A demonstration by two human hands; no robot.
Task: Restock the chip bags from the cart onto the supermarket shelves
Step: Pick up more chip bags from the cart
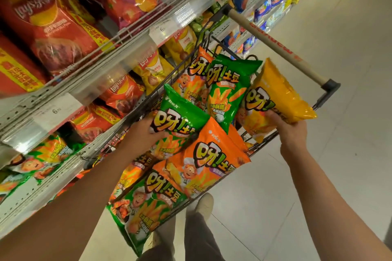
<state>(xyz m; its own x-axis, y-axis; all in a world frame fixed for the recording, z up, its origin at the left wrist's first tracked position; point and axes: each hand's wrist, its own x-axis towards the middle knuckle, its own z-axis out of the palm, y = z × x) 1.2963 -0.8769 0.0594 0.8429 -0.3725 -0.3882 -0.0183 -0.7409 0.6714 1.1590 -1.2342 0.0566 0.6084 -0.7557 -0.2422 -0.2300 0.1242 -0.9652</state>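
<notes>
Chip bags fill a black wire cart (192,63) parked tight against a supermarket shelf (101,63), green and orange packs heaped above its rim. The left hand (146,131) reaches into the pile and grips the lower edge of a green bag (182,110), fingers curled under it. That bag lies on top of an orange bag (210,154) near the cart's front. The right hand (290,128) holds a yellow bag (277,93) by its bottom corner, thumb and fingers closed on the foil, the pack lifted just beside the cart's right edge and below the cart handle (273,45). Another green bag (229,85) stands upright in the middle of the load. On the shelf to the left, red bags (51,27) sit behind clear price rails (163,29), and more green and orange packs show on the lowest tier. Pale floor tiles (339,27) stretch along the aisle to the right
</notes>
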